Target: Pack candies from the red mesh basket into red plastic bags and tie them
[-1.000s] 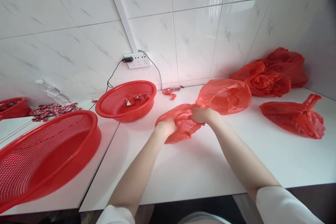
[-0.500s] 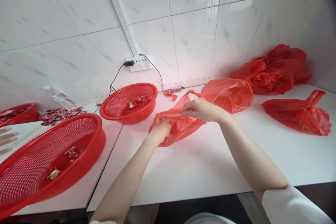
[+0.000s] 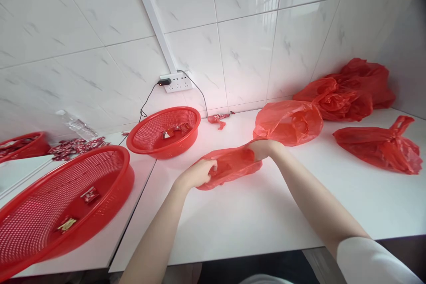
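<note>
A thin red plastic bag [image 3: 229, 169] lies on the white table with its mouth spread. At its left end my left hand [image 3: 200, 173] has its fingers curled round the rim of the bag. My right hand [image 3: 266, 148] reaches into the right end, its fingers hidden by the red plastic. Just behind the right hand sits another puffed-up red bag [image 3: 288, 123]. A round red basket [image 3: 159, 151] with a few small wrapped packets [image 3: 176, 131] stands beyond my left hand.
A large red basket [image 3: 113, 199] with small packets stands at the left. Behind it are a pile of red packets [image 3: 78, 146] and a clear bottle [image 3: 80, 126]. Red bags [image 3: 349, 93] are heaped at the back right, near a knotted one [image 3: 379, 144]. A power strip [image 3: 178, 82] is on the wall.
My right hand has moved down into the bag, whose raised handle has dropped. The bag's mouth is wider. Another person's hand at the left edge has gone, and fewer packets show in the large basket.
</note>
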`<move>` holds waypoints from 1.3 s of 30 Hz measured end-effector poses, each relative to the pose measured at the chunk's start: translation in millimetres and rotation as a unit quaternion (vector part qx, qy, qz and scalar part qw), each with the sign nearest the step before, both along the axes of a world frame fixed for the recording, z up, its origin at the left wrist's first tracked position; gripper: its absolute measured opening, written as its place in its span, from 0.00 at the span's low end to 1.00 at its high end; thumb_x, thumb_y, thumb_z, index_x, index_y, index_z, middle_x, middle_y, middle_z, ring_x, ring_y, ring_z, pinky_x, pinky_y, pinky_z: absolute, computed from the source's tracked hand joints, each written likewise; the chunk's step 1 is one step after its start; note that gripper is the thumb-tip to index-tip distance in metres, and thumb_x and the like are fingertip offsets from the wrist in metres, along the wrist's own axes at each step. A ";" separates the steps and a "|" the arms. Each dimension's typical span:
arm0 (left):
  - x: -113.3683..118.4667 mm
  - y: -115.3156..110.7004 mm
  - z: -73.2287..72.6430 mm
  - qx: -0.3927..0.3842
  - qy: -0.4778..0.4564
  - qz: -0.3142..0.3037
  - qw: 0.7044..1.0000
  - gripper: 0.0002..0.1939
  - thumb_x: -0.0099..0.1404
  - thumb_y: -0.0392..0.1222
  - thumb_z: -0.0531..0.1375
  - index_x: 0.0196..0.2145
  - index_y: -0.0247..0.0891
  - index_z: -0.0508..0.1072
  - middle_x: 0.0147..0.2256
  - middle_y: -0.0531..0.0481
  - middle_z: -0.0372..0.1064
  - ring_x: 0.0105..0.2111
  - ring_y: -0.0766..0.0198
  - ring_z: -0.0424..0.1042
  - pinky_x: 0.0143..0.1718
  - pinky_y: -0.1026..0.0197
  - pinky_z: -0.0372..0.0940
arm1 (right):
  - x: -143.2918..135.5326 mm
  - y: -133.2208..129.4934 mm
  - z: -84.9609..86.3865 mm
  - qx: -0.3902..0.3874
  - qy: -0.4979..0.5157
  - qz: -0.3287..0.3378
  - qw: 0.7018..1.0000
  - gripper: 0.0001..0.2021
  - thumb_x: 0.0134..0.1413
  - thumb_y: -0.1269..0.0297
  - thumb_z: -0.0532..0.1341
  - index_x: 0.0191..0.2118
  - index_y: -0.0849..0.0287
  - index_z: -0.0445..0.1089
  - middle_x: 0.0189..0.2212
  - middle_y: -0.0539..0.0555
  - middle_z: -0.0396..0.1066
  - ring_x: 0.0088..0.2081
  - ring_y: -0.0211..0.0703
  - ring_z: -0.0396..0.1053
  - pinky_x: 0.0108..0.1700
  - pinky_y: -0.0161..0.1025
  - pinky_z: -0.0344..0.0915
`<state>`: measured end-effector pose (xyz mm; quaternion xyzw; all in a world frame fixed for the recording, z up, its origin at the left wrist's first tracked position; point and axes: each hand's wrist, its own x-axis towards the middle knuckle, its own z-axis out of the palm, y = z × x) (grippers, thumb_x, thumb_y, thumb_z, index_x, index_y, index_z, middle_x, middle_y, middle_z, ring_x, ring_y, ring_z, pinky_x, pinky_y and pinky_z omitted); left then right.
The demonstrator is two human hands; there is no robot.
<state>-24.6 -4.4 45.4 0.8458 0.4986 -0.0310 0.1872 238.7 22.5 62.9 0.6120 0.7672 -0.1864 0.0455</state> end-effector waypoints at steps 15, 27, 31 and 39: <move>16.7 -18.0 -18.6 0.054 -0.112 0.018 0.992 0.19 0.60 0.47 0.56 0.49 0.45 0.71 0.31 0.47 0.73 0.33 0.52 0.72 0.34 0.56 0.61 | -35.1 -12.5 -7.6 0.062 0.318 0.215 0.922 0.13 0.55 0.57 0.59 0.45 0.52 0.73 0.57 0.53 0.65 0.57 0.50 0.62 0.56 0.46 0.60; -2.5 6.1 -38.8 0.009 -0.267 0.158 0.950 0.24 0.52 0.57 0.63 0.44 0.42 0.69 0.32 0.53 0.67 0.31 0.62 0.68 0.34 0.61 0.63 | -19.4 9.7 -96.5 0.089 0.302 0.091 0.945 0.25 0.65 0.49 0.46 0.60 0.55 0.62 0.59 0.57 0.63 0.59 0.49 0.61 0.60 0.48 0.56; -15.4 30.5 -43.4 -0.141 -0.580 0.403 0.694 0.29 0.59 0.67 0.53 0.40 0.36 0.64 0.34 0.44 0.70 0.23 0.65 0.68 0.25 0.63 0.64 | -24.1 8.3 -97.6 0.209 0.244 0.107 0.941 0.21 0.67 0.55 0.44 0.48 0.57 0.70 0.47 0.56 0.73 0.48 0.44 0.70 0.48 0.40 0.64; -52.4 37.3 -26.0 -0.142 -0.756 0.476 0.426 0.34 0.60 0.63 0.58 0.52 0.32 0.57 0.40 0.33 0.71 0.37 0.52 0.77 0.35 0.55 0.74 | -24.5 -2.6 -96.0 0.327 0.185 0.115 0.919 0.23 0.66 0.59 0.43 0.24 0.59 0.67 0.24 0.55 0.69 0.26 0.40 0.64 0.29 0.38 0.51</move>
